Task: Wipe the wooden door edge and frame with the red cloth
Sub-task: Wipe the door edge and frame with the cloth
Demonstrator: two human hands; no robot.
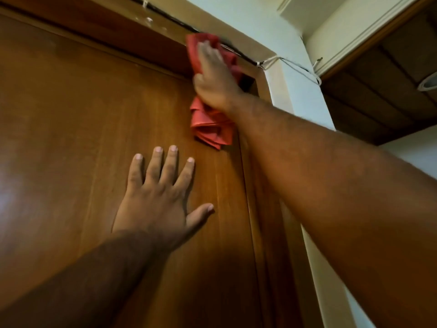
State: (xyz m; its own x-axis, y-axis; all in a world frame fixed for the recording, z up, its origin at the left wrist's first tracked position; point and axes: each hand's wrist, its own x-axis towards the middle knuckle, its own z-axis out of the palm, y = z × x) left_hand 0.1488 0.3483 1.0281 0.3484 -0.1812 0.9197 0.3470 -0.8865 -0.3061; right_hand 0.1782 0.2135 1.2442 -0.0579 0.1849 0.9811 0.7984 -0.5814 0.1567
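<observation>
Fingers (163, 166) of the left hand (158, 200) are spread wide and lie flat against the wooden door (71, 119), with the thumb pointing to the right; this hand has hold of nothing. Its bare forearm comes up from the lower left corner. On the far left of the door panel a pale patch of light reflects from the wood.

Further right and higher, the right hand (214, 76) is stretched up to the top right corner of the door. Its fingers are nearly straight and close together, and the palm presses the red cloth (210, 125) against the wood, so the cloth is pinned under the hand and not closed in a fist. The upper part of the cloth reaches the door frame (151, 41) above the door, just under a dark cable (165, 14) that runs along the top of the frame. The lower part hangs in loose folds below the wrist, against the door near its right edge. The hand looks a little blurred.

To the right of the frame stands a pale wall (305, 95), with thin white wires (300, 68) fixed near the corner. At the far right, a dark wooden shelf (378, 107) is open, and I cannot tell what is inside.
</observation>
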